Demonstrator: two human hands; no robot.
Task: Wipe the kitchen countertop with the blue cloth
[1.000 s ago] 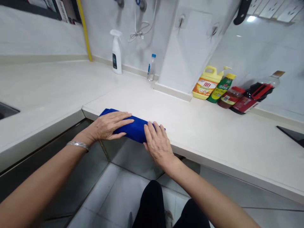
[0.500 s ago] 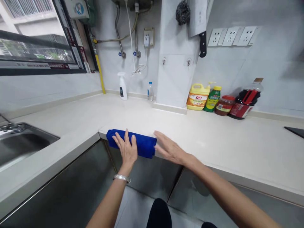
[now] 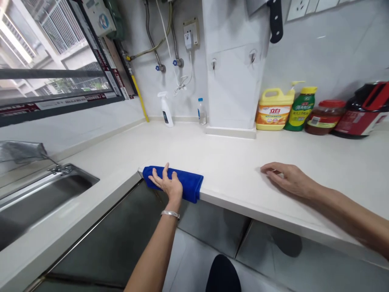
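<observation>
A folded blue cloth [image 3: 190,184] hangs over the front edge of the white countertop [image 3: 225,162], close to its inner corner. My left hand [image 3: 168,184], with a silver bracelet at the wrist, is at the front of the cloth. Its fingers are spread and curl lightly upward; whether the palm touches the fabric I cannot tell. Off to the right, my right hand [image 3: 287,177] hovers low over or rests on the countertop, fingers loosely bent and holding nothing.
A steel sink [image 3: 57,192] lies at left. Along the wall stand a white spray bottle [image 3: 165,110], a small clear bottle [image 3: 201,112], a yellow detergent jug [image 3: 273,111], a green bottle [image 3: 300,110], a red-lidded jar [image 3: 325,117] and a large dark bottle [image 3: 360,115]. A cleaver [image 3: 275,20] hangs above.
My right hand has moved right, away from the cloth's end to the bare counter. My left hand has stayed at the cloth, its wrist turned slightly. The view has shifted closer and lower.
</observation>
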